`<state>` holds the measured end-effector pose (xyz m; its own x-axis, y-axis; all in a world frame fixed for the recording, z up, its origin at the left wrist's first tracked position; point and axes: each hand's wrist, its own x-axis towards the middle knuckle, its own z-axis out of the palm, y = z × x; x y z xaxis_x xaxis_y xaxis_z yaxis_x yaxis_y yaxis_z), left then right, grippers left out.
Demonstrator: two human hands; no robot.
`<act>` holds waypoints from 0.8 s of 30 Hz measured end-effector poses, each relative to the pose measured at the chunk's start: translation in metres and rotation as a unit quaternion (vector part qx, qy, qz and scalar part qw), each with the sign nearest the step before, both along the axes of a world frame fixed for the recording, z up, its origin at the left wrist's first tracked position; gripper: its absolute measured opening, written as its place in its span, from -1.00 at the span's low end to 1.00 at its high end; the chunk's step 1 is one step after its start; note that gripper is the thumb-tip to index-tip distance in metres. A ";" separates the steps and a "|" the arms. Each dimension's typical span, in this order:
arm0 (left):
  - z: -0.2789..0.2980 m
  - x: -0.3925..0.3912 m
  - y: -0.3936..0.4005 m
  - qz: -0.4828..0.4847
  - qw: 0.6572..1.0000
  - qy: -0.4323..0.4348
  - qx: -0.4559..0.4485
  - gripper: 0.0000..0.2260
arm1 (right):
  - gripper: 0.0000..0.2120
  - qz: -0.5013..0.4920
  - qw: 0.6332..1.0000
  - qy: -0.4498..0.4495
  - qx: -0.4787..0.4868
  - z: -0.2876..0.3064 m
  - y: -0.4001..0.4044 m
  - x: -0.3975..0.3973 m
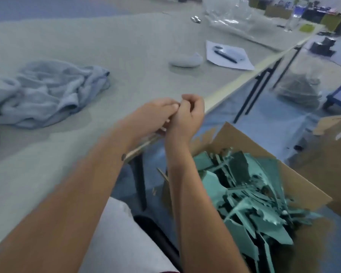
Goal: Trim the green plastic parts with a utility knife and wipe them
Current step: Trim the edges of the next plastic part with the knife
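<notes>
Left hand [156, 113] and right hand [188, 117] are held together over the table [126, 56] edge, fingers curled; whether anything is gripped cannot be told. Green plastic parts [250, 198] are piled in the cardboard box [295, 180], lower right. Blue cloth [47, 91] lies crumpled on the table, left.

Green plastic parts [250, 201] lie heaped (jagged, tangled) in an open cardboard box [295, 180].

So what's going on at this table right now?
A person sits at the edge of a grey table with the left hand and right hand brought together just above it; whatever they hold is too blurred to tell. A cardboard box of green plastic parts stands at their right. A blue cloth lies crumpled on the table, untouched.
</notes>
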<state>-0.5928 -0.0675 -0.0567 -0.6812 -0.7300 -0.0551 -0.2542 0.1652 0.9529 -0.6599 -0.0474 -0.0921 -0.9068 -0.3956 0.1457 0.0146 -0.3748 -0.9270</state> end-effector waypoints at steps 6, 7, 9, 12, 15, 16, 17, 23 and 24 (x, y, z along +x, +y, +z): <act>0.025 0.134 -0.039 0.224 0.971 0.075 -0.046 -0.74 | -0.81 0.229 0.952 0.204 0.005 0.034 -0.073 0.120; 0.024 0.159 -0.041 0.261 0.961 0.076 -0.052 -0.76 | -0.81 0.267 0.932 0.243 0.008 0.034 -0.082 0.143; 0.018 0.208 -0.042 0.313 0.945 0.071 -0.069 -0.79 | -0.82 0.330 0.888 0.320 0.018 0.032 -0.097 0.183; 0.008 0.276 -0.041 0.402 0.911 0.061 -0.069 -0.74 | -0.83 0.393 0.811 0.428 0.067 0.029 -0.115 0.235; -0.007 0.322 -0.047 0.496 0.864 0.009 -0.087 -0.78 | -0.85 0.442 0.753 0.480 0.085 0.034 -0.123 0.276; -0.013 0.333 -0.050 0.519 0.850 -0.009 -0.088 -0.76 | -0.85 0.443 0.744 0.493 0.080 0.035 -0.123 0.290; -0.019 0.336 -0.052 0.531 0.843 -0.025 -0.087 -0.68 | -0.85 0.438 0.740 0.504 0.076 0.036 -0.123 0.297; -0.034 0.341 -0.082 0.476 0.789 -0.347 -0.176 -0.79 | -0.85 0.413 0.687 0.595 0.057 0.010 -0.122 0.308; -0.033 0.342 -0.086 0.484 0.790 -0.335 -0.171 -0.80 | -0.84 0.403 0.687 0.603 0.043 0.008 -0.122 0.304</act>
<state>-0.2512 -0.1538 -0.0895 0.3042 -0.9413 0.1461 -0.8479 -0.1976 0.4919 -0.3563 -0.1695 -0.0841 0.3715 -0.7531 0.5429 -0.6136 -0.6381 -0.4652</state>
